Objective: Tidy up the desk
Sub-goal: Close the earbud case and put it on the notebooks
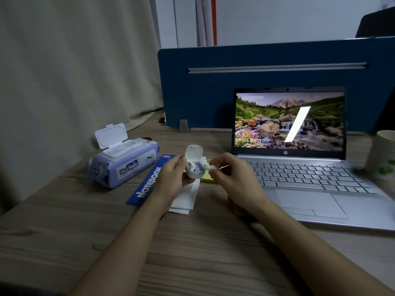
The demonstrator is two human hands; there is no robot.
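Earbud case (193,162), white, lid flipped up, gripped in left hand (171,174) above the wooden bench (192,242); one earbud seated in the left slot, right slot dark. Second earbud (211,167) pinched between fingertips of right hand (233,178), just beside the case's open mouth, stem pointing toward it. Both hands closed on their items, held over the middle of the bench.

Under the hands: blue notebook (149,182), white lettering "NOTEBOOK" along its length, lying diagonally; white paper sheets (186,199) partly on top of it; yellow sticky-note pad (206,178) touching the sheets, mostly hidden by the hands.

Left of notebook: pack of wet wipes (124,162), lilac wrapper, printed "HuiBaiu", white flip lid standing open.

Right: silver laptop (310,189), open, "hp" logo below the screen. Lock screen lit: mountain stream scene, "0:10", date "6月18日, 星期四". Bright slanted reflection across the display.

Far right edge: paper cup (384,154), pale with green leaf print, partly cut off.

Behind: blue divider panel (256,82) with a grey rail; beige curtain (74,71) at left.
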